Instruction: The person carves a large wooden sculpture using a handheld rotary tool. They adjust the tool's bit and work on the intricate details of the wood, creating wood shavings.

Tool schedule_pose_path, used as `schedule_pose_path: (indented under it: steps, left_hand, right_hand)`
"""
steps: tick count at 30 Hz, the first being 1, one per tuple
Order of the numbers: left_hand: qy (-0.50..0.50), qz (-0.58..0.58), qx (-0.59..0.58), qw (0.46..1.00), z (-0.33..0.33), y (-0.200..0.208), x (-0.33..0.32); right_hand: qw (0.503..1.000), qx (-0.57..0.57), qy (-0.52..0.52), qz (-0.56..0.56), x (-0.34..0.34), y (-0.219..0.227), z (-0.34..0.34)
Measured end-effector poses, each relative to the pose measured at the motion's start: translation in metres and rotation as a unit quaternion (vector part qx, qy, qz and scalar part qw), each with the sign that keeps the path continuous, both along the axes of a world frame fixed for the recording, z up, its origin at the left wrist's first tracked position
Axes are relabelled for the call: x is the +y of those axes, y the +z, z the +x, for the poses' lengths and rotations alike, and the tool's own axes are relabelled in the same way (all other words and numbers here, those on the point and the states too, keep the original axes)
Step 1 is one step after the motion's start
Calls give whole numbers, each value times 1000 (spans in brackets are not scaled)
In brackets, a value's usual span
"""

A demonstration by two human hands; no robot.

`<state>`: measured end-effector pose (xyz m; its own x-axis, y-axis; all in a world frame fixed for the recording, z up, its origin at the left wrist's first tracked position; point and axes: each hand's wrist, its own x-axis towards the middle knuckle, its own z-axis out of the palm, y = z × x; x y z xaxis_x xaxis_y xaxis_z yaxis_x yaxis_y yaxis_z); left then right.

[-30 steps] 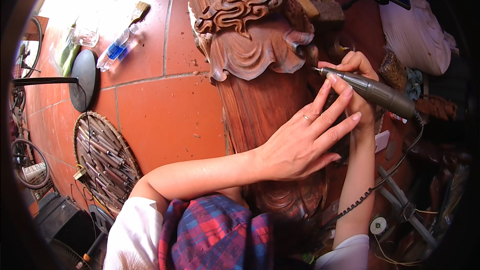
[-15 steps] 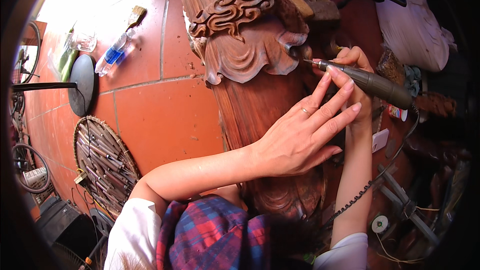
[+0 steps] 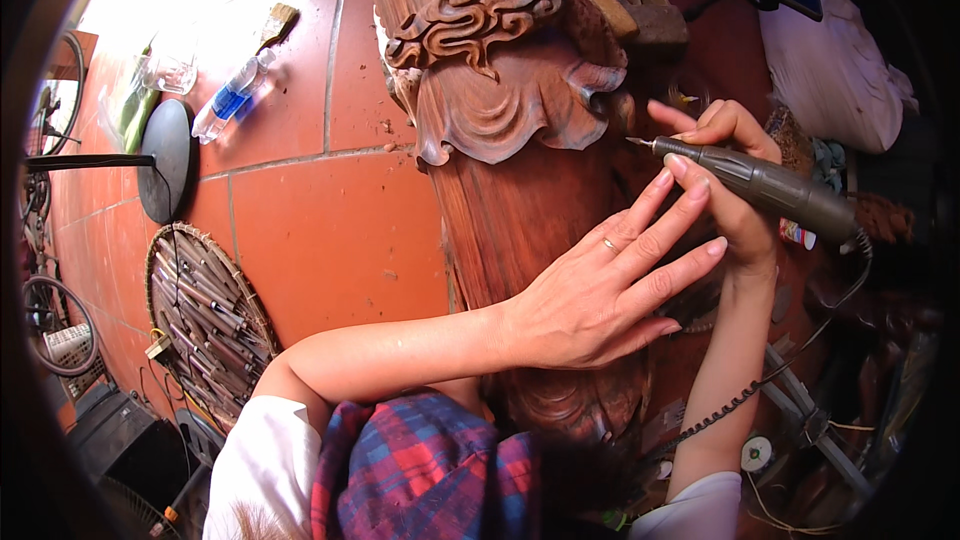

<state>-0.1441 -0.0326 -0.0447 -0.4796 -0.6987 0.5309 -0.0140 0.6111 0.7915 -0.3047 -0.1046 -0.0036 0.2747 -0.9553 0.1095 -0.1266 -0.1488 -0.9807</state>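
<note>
Two bare hands meet on a tall carved wooden statue (image 3: 510,140) in the single head view I am watching, the reddish-brown piece standing on an orange tiled floor (image 3: 330,230). My left hand (image 3: 600,285) lies flat against the smooth side of the statue, below the scrolled relief, its fingers (image 3: 665,235) spread apart and straight, a ring on one of them; two fingertips reach up to touch the underside of the tool. My right hand (image 3: 735,185) comes up from the lower right edge of the view, its fingers wrapped tight around a dark olive rotary carving handpiece (image 3: 760,185), held like a pen. The handpiece's thin metal bit (image 3: 638,143) points left, just beside the flared lower rim of the carved drapery; I cannot tell whether it touches the wood. A black coiled cord (image 3: 745,400) runs from the tool's rear end down along the right forearm.

On the floor near the left edge of the view, a round woven tray (image 3: 205,325) of carving tools sits beside my left elbow. Farther up the floor, a black round stand base (image 3: 165,160) lies near a clear plastic bottle (image 3: 228,100) with a blue label and a paintbrush (image 3: 275,25). A white cloth bundle (image 3: 835,70) rests at the upper right, well apart from the hands.
</note>
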Motion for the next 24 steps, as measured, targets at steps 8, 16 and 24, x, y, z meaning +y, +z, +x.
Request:
schedule_pose_path:
  steps: [8,16,24]
  left_hand:
    - [51,-18,-7,998,-11,5,-4]
    - [59,-19,12,998,-16,8,-13]
    - [43,2,1,999,-10,6,-4]
  right_hand:
    - [992,51,111,-25,-41,17,7]
    - [991,-9,127,47,-56,15,9]
    - [989,-43,139,31,-62,1,5]
